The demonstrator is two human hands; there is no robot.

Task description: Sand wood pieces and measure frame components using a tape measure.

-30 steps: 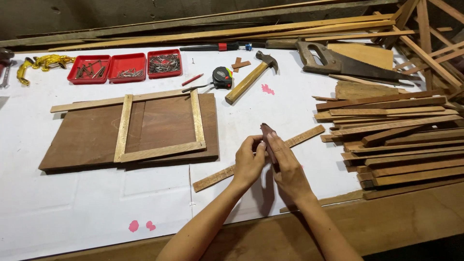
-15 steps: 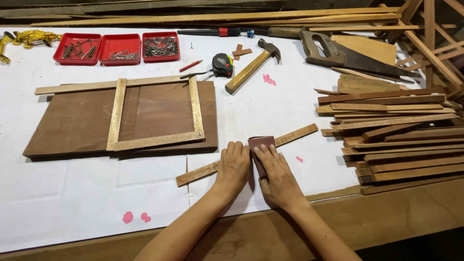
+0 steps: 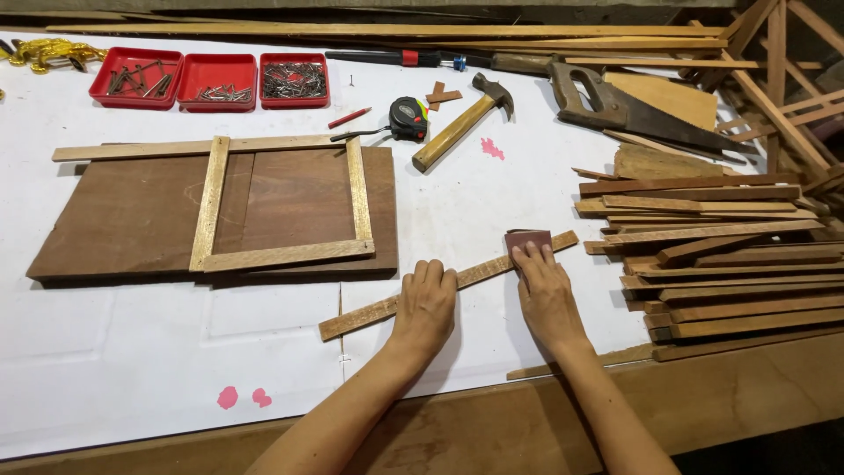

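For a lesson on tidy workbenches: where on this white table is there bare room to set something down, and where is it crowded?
Bare sheet lies on the white table below the brown board, left of the left hand, and between the hammer and the wood strip. Crowded: the stacked slats on the right, and the back edge with red trays and saw.

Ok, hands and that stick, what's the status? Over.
Left hand flat on slat. Right hand presses sandpaper on slat's far end. Nothing blocking.

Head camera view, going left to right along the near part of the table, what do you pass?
Pink paint spots → wooden strip → left hand pressing the strip → right hand on the brown sanding pad → stack of wooden slats.
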